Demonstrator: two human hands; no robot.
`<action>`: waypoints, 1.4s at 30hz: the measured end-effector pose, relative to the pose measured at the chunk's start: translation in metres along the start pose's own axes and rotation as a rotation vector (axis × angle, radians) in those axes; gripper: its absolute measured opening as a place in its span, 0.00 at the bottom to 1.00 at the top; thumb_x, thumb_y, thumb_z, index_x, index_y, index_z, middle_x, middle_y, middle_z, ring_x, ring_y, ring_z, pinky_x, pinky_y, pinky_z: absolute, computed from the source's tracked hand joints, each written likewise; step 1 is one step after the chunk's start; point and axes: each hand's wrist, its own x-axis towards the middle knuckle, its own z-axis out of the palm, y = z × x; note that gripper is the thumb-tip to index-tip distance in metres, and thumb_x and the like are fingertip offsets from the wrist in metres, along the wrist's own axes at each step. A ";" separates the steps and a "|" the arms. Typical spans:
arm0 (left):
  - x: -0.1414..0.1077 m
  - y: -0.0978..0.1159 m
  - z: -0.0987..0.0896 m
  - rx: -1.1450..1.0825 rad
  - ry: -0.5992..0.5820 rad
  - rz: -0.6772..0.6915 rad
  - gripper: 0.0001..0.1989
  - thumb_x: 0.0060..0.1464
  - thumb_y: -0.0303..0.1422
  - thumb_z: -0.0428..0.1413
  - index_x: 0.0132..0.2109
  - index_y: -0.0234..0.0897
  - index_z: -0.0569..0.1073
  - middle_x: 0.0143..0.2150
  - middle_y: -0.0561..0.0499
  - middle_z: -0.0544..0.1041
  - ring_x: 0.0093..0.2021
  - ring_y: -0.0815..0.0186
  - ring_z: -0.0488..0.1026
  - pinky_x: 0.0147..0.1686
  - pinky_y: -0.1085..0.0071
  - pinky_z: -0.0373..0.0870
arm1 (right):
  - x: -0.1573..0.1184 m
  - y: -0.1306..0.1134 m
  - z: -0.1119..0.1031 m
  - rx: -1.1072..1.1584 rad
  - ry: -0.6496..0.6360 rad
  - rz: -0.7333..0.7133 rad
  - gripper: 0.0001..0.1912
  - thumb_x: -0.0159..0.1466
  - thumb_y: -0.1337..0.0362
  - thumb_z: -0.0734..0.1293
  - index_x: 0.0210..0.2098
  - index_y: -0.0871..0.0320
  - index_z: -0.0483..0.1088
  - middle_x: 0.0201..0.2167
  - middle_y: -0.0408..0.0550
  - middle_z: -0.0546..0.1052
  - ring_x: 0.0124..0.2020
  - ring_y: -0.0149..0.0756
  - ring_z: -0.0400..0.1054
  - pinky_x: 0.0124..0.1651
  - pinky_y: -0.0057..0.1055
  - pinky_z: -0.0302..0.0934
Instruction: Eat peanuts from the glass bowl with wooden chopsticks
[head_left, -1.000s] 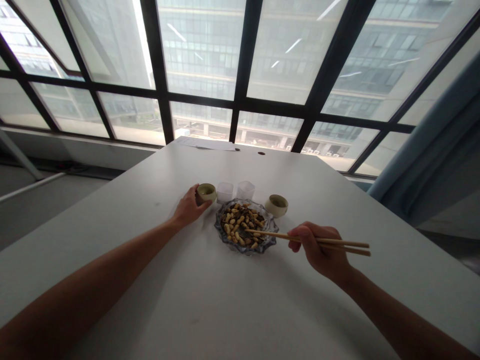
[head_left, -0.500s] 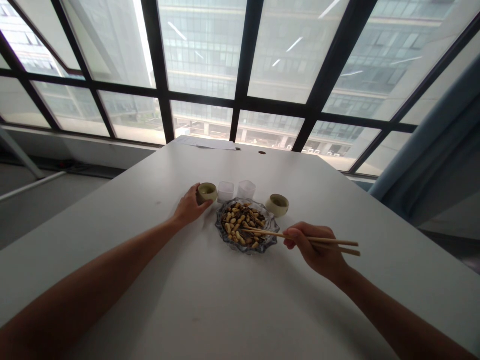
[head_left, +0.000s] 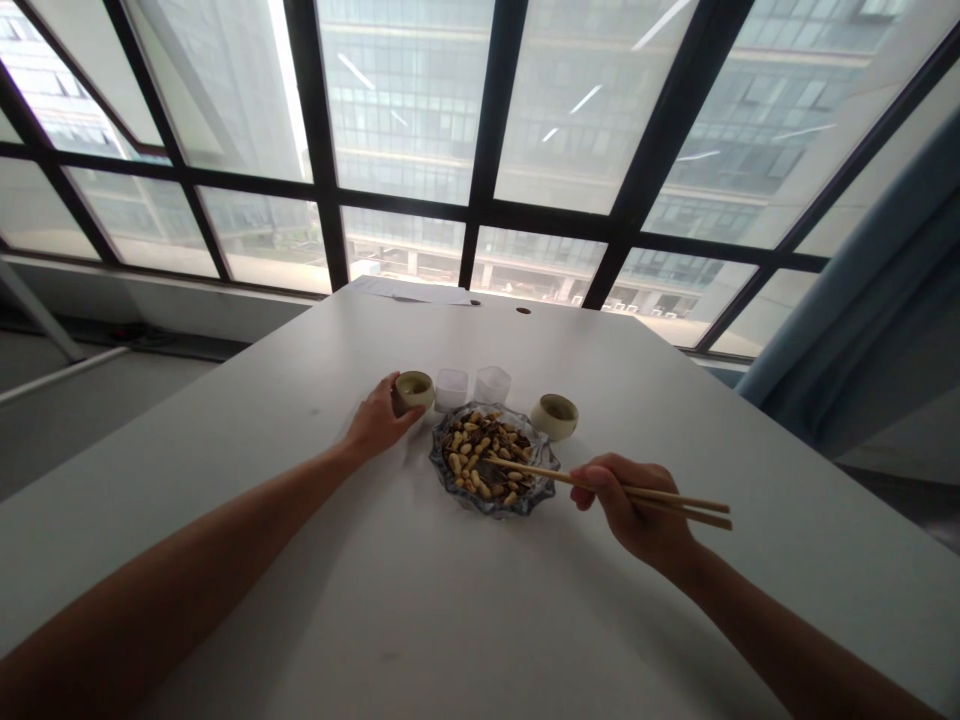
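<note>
We see smooth, slender chopsticks (head_left: pixel 536 470), apparently wooden, gripped in the right hand (head_left: pixel 634 505), their front ends over a fluted glass bowl (head_left: pixel 491 508) with a wavy rim. In it lie ridged, tan peanuts (head_left: pixel 480 488) mixed with thin dark pieces. The left hand (head_left: pixel 379 415) grasps a squat, rounded olive cup (head_left: pixel 417 397), thumb on its near side; a matching cup (head_left: pixel 553 422) stands beyond the right hand. Behind the bowl we find two translucent, thin-walled containers (head_left: pixel 451 390), all on a smooth white table (head_left: pixel 375 610). The chopsticks' long axis runs crosswise: tips point left and slightly away from us, thicker ends right. We cannot tell whether the tips pinch anything.
</note>
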 end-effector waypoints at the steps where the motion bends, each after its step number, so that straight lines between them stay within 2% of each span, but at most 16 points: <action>1: 0.000 0.000 0.000 0.000 0.003 0.000 0.39 0.52 0.45 0.61 0.66 0.36 0.60 0.61 0.37 0.72 0.60 0.51 0.71 0.59 0.55 0.67 | 0.001 0.001 -0.003 0.003 0.038 0.009 0.23 0.71 0.52 0.61 0.26 0.56 0.74 0.16 0.44 0.77 0.16 0.32 0.72 0.21 0.26 0.68; 6: 0.000 0.000 0.000 0.012 0.005 0.000 0.39 0.51 0.45 0.61 0.66 0.35 0.60 0.61 0.37 0.72 0.60 0.50 0.70 0.59 0.54 0.67 | 0.006 0.016 -0.025 -0.095 0.400 0.055 0.22 0.71 0.50 0.61 0.30 0.56 0.75 0.16 0.45 0.76 0.17 0.34 0.72 0.23 0.31 0.68; 9: 0.000 0.000 0.000 0.018 0.002 -0.002 0.39 0.52 0.45 0.61 0.66 0.34 0.60 0.61 0.36 0.72 0.60 0.49 0.70 0.59 0.54 0.67 | 0.008 0.028 -0.037 -0.235 0.501 0.085 0.22 0.70 0.48 0.61 0.30 0.56 0.75 0.17 0.46 0.77 0.17 0.35 0.72 0.24 0.32 0.68; 11: 0.000 0.000 0.000 0.014 0.005 -0.003 0.39 0.52 0.45 0.61 0.66 0.34 0.60 0.60 0.36 0.72 0.60 0.50 0.71 0.58 0.55 0.68 | 0.009 0.035 -0.040 -0.293 0.457 0.091 0.23 0.70 0.48 0.62 0.29 0.56 0.75 0.17 0.46 0.77 0.18 0.35 0.73 0.23 0.31 0.68; 15: 0.001 -0.003 0.002 0.013 0.007 -0.001 0.39 0.51 0.45 0.61 0.66 0.36 0.60 0.61 0.37 0.72 0.59 0.51 0.72 0.58 0.55 0.68 | 0.013 0.042 -0.041 -0.334 0.286 0.124 0.24 0.69 0.46 0.63 0.26 0.56 0.74 0.19 0.47 0.78 0.18 0.34 0.73 0.22 0.29 0.68; 18: 0.002 -0.005 0.002 0.012 0.009 0.001 0.39 0.51 0.46 0.61 0.66 0.36 0.60 0.62 0.37 0.71 0.60 0.50 0.71 0.58 0.55 0.68 | 0.015 0.038 -0.040 -0.304 0.314 0.138 0.24 0.68 0.45 0.63 0.26 0.57 0.74 0.18 0.47 0.78 0.18 0.34 0.73 0.22 0.29 0.68; 22: 0.002 -0.003 0.001 0.011 0.018 0.000 0.42 0.50 0.46 0.62 0.67 0.33 0.59 0.63 0.35 0.69 0.61 0.49 0.69 0.60 0.54 0.66 | 0.012 0.027 -0.028 -0.144 0.383 0.126 0.24 0.69 0.46 0.62 0.28 0.56 0.75 0.18 0.47 0.77 0.18 0.35 0.73 0.22 0.29 0.69; 26: 0.002 0.000 -0.001 0.042 0.036 -0.004 0.44 0.47 0.48 0.64 0.65 0.29 0.62 0.61 0.34 0.69 0.62 0.47 0.67 0.62 0.54 0.64 | 0.005 0.020 -0.009 -0.004 0.286 0.126 0.23 0.70 0.47 0.62 0.28 0.57 0.74 0.18 0.46 0.77 0.17 0.33 0.72 0.21 0.28 0.68; 31: 0.001 0.001 -0.002 0.050 0.011 0.016 0.38 0.47 0.48 0.63 0.62 0.33 0.67 0.57 0.38 0.71 0.59 0.50 0.69 0.61 0.57 0.65 | 0.000 0.025 0.003 -0.045 0.127 -0.005 0.20 0.70 0.51 0.63 0.29 0.57 0.75 0.22 0.48 0.79 0.21 0.34 0.74 0.24 0.29 0.68; 35: 0.002 0.000 -0.002 0.041 0.014 0.030 0.36 0.48 0.48 0.63 0.60 0.35 0.68 0.56 0.39 0.72 0.59 0.50 0.69 0.60 0.57 0.66 | -0.001 0.026 0.004 -0.101 0.061 -0.122 0.17 0.69 0.53 0.64 0.32 0.55 0.76 0.25 0.47 0.81 0.24 0.34 0.75 0.27 0.27 0.68; 42: 0.002 0.000 -0.002 -0.009 0.003 0.038 0.34 0.48 0.47 0.63 0.59 0.36 0.67 0.56 0.41 0.74 0.56 0.53 0.72 0.58 0.56 0.68 | -0.007 0.027 0.006 -0.134 0.096 -0.155 0.16 0.70 0.55 0.64 0.31 0.55 0.76 0.23 0.46 0.80 0.21 0.33 0.75 0.25 0.26 0.67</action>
